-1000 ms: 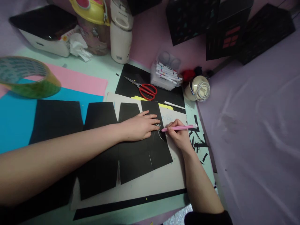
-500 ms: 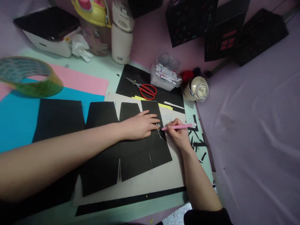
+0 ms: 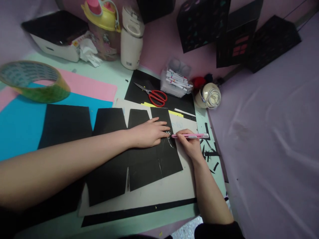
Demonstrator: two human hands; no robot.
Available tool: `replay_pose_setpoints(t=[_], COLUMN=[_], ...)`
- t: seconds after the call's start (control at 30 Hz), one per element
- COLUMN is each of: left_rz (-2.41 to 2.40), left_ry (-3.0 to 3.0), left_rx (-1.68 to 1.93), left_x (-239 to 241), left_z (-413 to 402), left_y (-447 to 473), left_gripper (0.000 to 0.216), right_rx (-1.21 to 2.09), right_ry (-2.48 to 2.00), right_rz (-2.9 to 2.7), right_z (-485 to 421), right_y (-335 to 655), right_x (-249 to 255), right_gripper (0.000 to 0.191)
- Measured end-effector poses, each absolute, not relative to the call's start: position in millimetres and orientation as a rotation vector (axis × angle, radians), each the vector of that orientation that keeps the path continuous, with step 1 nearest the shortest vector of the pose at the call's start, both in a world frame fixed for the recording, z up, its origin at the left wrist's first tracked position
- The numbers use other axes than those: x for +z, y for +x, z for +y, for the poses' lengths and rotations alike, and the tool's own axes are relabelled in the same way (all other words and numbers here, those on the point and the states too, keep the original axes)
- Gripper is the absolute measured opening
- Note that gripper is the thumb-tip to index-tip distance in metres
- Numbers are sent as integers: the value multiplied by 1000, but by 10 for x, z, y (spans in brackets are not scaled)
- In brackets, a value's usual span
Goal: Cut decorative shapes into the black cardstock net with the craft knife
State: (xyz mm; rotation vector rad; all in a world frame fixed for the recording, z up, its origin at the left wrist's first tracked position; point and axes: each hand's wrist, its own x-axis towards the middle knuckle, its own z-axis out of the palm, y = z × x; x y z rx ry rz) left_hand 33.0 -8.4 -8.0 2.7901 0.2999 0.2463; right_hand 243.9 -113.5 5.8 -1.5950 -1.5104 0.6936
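Observation:
A long black paper cut-out (image 3: pixel 109 149) with several panels lies flat on a pale board (image 3: pixel 159 192). My left hand (image 3: pixel 148 133) rests flat on its right panel, fingers stretched out, pressing it down. My right hand (image 3: pixel 189 146) is closed round a pink pen-like tool (image 3: pixel 190 135), whose tip meets the black paper beside a small white flower mark (image 3: pixel 168 133), just past my left fingertips.
Red-handled scissors (image 3: pixel 156 96), a clear box of markers (image 3: pixel 176 81), a white pen (image 3: pixel 185 112) and a jar (image 3: pixel 208 96) lie behind. A tape roll (image 3: pixel 35 81) sits on pink and blue paper at left. Black paper scraps (image 3: pixel 209 151) lie right. Bottles and black boxes stand at back.
The pink tool has tipped a little flatter in my right hand. My left hand stays put on the paper; the view has shifted slightly.

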Motion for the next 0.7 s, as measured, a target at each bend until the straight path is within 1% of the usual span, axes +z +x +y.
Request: replay_pose_setpoints(t=[0.13, 0.47, 0.7], left_rz=[305, 295, 296], left_ry=[2788, 2751, 2756], left_rx=[247, 299, 290], left_x=[-84, -88, -93], left_z=[-79, -85, -80], left_y=[329, 316, 326], left_gripper=[42, 41, 42], right_rx=[775, 719, 834], right_ry=[-1596, -1630, -1631], right_rz=[-1523, -1525, -1571], right_z=[-1170, -1157, -1164], right_y=[2502, 2618, 2566], right_x=[70, 62, 139], right_gripper=[11, 5, 7])
